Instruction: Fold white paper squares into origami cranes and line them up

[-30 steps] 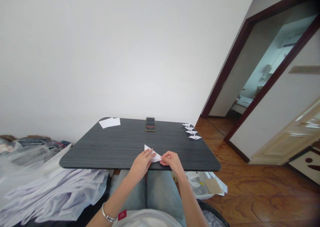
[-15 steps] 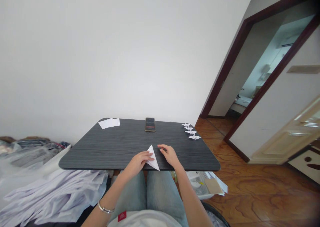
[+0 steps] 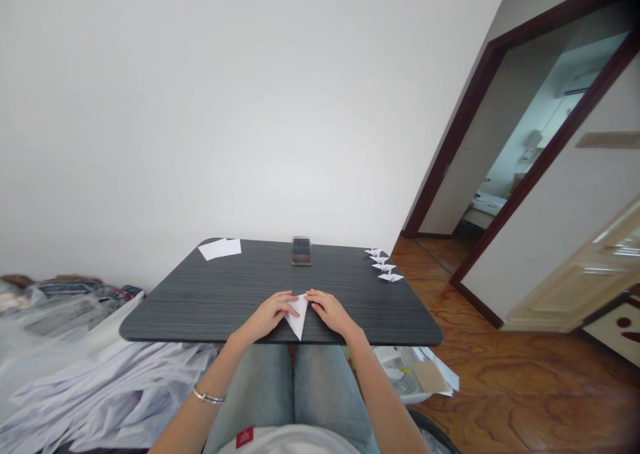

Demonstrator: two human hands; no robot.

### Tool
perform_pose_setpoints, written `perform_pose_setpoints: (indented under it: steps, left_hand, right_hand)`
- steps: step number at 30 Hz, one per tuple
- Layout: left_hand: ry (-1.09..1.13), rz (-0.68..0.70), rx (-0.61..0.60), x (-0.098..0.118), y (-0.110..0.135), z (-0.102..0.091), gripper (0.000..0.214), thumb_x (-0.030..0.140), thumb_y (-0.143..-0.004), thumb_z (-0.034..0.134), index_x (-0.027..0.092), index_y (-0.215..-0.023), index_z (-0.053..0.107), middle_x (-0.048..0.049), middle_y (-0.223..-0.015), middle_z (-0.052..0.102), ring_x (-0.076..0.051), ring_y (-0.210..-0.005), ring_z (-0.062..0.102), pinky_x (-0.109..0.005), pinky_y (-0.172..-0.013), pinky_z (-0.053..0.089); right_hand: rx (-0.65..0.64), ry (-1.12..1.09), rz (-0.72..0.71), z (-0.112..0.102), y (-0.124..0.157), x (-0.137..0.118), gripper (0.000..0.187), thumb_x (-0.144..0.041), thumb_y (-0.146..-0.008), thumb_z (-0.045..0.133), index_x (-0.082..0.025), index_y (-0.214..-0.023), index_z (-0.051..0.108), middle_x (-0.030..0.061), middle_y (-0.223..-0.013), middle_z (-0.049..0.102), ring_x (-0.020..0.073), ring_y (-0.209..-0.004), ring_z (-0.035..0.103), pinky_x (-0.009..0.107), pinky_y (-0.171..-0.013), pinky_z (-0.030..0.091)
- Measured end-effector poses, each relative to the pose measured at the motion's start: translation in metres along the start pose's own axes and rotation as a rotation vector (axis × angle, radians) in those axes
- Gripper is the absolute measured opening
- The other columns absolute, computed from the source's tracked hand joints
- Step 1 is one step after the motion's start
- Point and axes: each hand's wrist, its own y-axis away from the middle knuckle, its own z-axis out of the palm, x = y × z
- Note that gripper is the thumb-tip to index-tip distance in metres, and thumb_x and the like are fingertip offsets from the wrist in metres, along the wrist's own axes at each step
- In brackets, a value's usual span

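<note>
1 white, pointed piece of folded paper (image 3: 301, 323) lies nr the front edge of the dark-grey, wood-grain tabletop (image 3: 200, 301), tip twd the person. L hand (image 3: 273, 313): fingers part-open, loosely bent, resting on the paper's upper L side. R hand (image 3: 331, 309): fingers bent, thumb a bit apart, fingertips at the paper's upper R corner; can't tell if they pinch it. Farther back, approx. centre: dark-screened rectangular phone (image 3: 301, 251); back L, flat white paper sheets (image 3: 220, 248); back R, small white folded-paper cranes (image 3: 385, 267) in a row.

Head view, forward-down over tabletop (image 3: 200, 301)
</note>
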Motion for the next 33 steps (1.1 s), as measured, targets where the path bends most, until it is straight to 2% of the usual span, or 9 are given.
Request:
perform_pose_setpoints:
  steps: [4,7,10,12,14,20,23,27,33]
  left_hand:
    - [-0.231,-0.086,0.107,0.003,0.001,-0.011,0.038,0.001,-0.077,0.036,0.023,-0.087,0.067,-0.0033,-0.122,0.053,-0.019,-0.121,0.037,-0.042,-0.099,0.032]
    - [-0.415,-0.112,0.183,0.02,0.004,-0.013,0.039,-0.001,-0.073,0.037,0.019,-0.089,0.065,-0.0054,-0.123,0.052,-0.022,-0.123,0.034,-0.047,-0.102,0.026]
    - [-0.488,-0.072,0.174,0.042,0.009,-0.001,0.037,0.003,-0.076,0.037,0.015,-0.103,0.059,-0.0092,-0.122,0.053,-0.021,-0.12,0.039,-0.042,-0.102,0.029]
    - [-0.518,-0.067,0.13,0.054,0.013,0.012,0.039,0.007,-0.078,0.037,0.013,-0.114,0.051,-0.0107,-0.12,0.054,-0.02,-0.116,0.045,-0.04,-0.101,0.032]
    - [-0.545,-0.092,0.118,0.061,0.017,0.027,0.041,0.016,-0.081,0.039,0.009,-0.12,0.045,-0.0144,-0.125,0.049,-0.022,-0.117,0.043,-0.038,-0.098,0.036]
    - [-0.578,-0.103,0.122,0.059,0.027,0.053,0.045,0.026,-0.085,0.036,0.01,-0.126,0.038,-0.0147,-0.135,0.036,-0.026,-0.126,0.029,-0.043,-0.099,0.033]
    - [-0.589,-0.132,0.141,0.058,0.03,0.058,0.046,0.028,-0.086,0.033,0.007,-0.127,0.036,-0.0161,-0.135,0.035,-0.026,-0.127,0.027,-0.043,-0.1,0.03]
    - [-0.611,-0.169,0.157,0.06,0.031,0.062,0.05,0.032,-0.085,0.033,0.006,-0.128,0.035,-0.0175,-0.135,0.035,-0.028,-0.127,0.026,-0.043,-0.1,0.028]
    - [-0.629,-0.205,0.168,0.063,0.032,0.066,0.05,0.034,-0.085,0.034,0.009,-0.128,0.036,-0.0164,-0.135,0.035,-0.029,-0.126,0.027,-0.049,-0.099,0.027]
  right_hand:
    - [0.025,0.15,0.045,0.0,0.004,-0.008,0.03,-0.015,-0.083,0.044,-0.022,-0.109,0.056,0.0057,-0.11,0.054,0.017,-0.099,0.053,0.031,-0.087,0.039]
    - [0.048,0.272,0.107,0.003,0.008,-0.016,0.03,-0.018,-0.083,0.046,-0.022,-0.111,0.054,0.0068,-0.106,0.053,0.0186,-0.096,0.053,0.032,-0.085,0.039]
    - [0.069,0.384,0.17,0.006,0.014,-0.024,0.029,-0.02,-0.083,0.046,-0.022,-0.11,0.053,0.0076,-0.103,0.053,0.0197,-0.095,0.052,0.033,-0.084,0.038]
    - [0.1,0.44,0.218,0.009,0.019,-0.029,0.028,-0.021,-0.083,0.045,-0.022,-0.11,0.053,0.0076,-0.102,0.053,0.0199,-0.094,0.052,0.033,-0.083,0.038]
    - [0.132,0.483,0.278,0.012,0.024,-0.033,0.029,-0.021,-0.083,0.044,-0.021,-0.11,0.053,0.0083,-0.102,0.054,0.0204,-0.093,0.052,0.033,-0.082,0.038]
    - [0.164,0.526,0.354,0.02,0.035,-0.042,0.031,-0.017,-0.084,0.039,-0.019,-0.111,0.054,0.0114,-0.103,0.054,0.0224,-0.096,0.051,0.034,-0.082,0.037]
    - [0.155,0.499,0.333,0.024,0.038,-0.044,0.034,-0.014,-0.084,0.035,-0.016,-0.113,0.054,0.0126,-0.111,0.054,0.0221,-0.104,0.048,0.036,-0.09,0.033]
    - [0.074,0.425,0.229,0.028,0.041,-0.043,0.04,-0.012,-0.086,0.027,-0.014,-0.121,0.047,0.0103,-0.125,0.048,0.0196,-0.118,0.039,0.039,-0.1,0.023]
    - [0.042,0.413,0.224,0.03,0.045,-0.044,0.041,-0.014,-0.087,0.027,-0.014,-0.124,0.044,0.01,-0.132,0.042,0.0216,-0.123,0.034,0.043,-0.101,0.022]
